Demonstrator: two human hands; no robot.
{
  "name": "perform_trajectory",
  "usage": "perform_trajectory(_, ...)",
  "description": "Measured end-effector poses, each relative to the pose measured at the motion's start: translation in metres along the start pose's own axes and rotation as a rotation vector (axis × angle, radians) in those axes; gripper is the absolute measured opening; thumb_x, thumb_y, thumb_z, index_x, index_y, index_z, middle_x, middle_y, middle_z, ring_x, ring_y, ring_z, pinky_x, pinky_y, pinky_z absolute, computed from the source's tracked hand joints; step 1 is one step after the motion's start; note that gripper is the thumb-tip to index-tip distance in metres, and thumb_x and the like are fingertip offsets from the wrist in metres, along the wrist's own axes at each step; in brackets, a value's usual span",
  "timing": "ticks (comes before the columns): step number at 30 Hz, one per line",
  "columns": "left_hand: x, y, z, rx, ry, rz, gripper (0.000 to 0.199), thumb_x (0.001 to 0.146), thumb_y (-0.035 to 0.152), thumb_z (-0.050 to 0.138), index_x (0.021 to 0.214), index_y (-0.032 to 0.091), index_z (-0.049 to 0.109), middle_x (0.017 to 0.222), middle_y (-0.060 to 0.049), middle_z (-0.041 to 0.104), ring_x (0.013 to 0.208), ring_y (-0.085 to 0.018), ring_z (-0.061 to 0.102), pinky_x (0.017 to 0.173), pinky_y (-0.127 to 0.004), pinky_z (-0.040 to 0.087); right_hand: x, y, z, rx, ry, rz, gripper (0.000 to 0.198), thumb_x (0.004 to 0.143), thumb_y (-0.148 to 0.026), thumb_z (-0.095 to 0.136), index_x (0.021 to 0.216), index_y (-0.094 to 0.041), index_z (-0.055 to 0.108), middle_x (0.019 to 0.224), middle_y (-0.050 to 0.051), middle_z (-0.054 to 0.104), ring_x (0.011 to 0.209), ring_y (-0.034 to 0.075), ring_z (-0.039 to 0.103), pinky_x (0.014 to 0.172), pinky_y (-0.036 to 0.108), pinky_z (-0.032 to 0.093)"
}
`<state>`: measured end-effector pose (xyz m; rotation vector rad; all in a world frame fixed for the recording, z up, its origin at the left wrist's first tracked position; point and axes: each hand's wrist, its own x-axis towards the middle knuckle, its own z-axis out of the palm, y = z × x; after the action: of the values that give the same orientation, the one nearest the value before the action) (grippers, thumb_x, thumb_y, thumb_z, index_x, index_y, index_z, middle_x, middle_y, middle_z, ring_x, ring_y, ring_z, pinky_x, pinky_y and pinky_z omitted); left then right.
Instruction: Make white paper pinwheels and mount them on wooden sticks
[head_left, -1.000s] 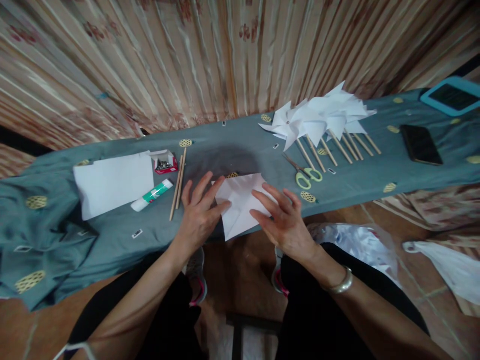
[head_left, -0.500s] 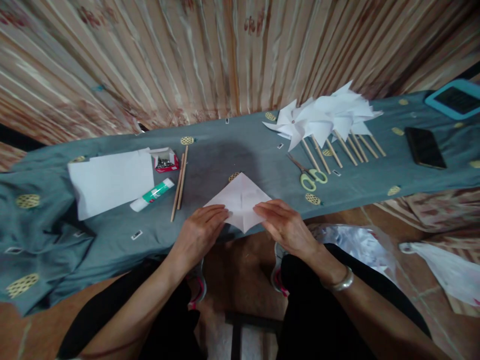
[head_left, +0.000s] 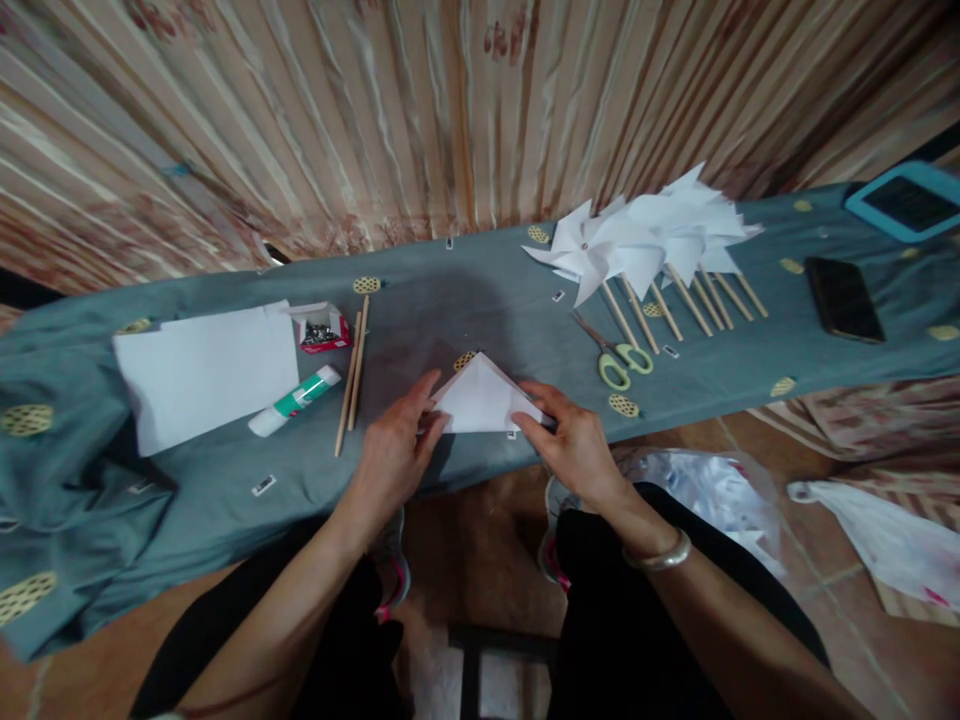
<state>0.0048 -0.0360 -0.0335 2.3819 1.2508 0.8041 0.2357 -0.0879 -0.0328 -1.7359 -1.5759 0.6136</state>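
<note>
A white sheet of paper (head_left: 484, 400), folded into a triangle with its point away from me, lies at the near side of the cloth-covered table. My left hand (head_left: 401, 435) pinches its left corner between thumb and fingers. At the right corner, my right hand (head_left: 568, 432) grips the paper the same way, thumb on top. Green-handled scissors (head_left: 615, 360) rest to the right of the paper. Two wooden sticks (head_left: 352, 380) lie to the left of it.
Several white paper pinwheels (head_left: 645, 240) on sticks lie at the back right, with a phone (head_left: 845, 300) and a blue-framed tablet (head_left: 911, 200) beyond. On the left are white paper sheets (head_left: 206, 375), a glue stick (head_left: 294, 400) and a red box of metal pins (head_left: 321, 328).
The paper was an opened diamond with creases; its near half is now folded over, making a triangle. Both hands have shifted their grip to the triangle's corners.
</note>
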Motion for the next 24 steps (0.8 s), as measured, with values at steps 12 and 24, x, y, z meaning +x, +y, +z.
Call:
perform_trajectory(12,-0.019,0.039,0.025,0.35,-0.152,0.262,0.054,0.098,0.028,0.047,0.148,0.01,0.036,0.153,-0.018,0.045,0.15,-0.034,0.026,0.121,-0.058,0.023,0.013,-0.006,0.001,-0.096,0.008,0.091,0.036,0.081,-0.03,0.067,0.115,-0.019,0.07,0.092,0.009,0.079,0.084,0.027,0.074,0.076,0.039,0.058)
perform_trajectory(24,-0.018,0.033,0.029,0.349,-0.2,0.243,0.066,0.098,0.044,0.046,0.152,0.011,0.03,0.155,-0.019,0.041,0.151,-0.035,0.022,0.121,-0.059,0.02,0.016,-0.008,-0.001,-0.134,0.011,0.092,0.038,0.08,-0.029,0.069,0.116,-0.018,0.069,0.088,0.007,0.078,0.077,0.025,0.073,0.072,0.037,0.058)
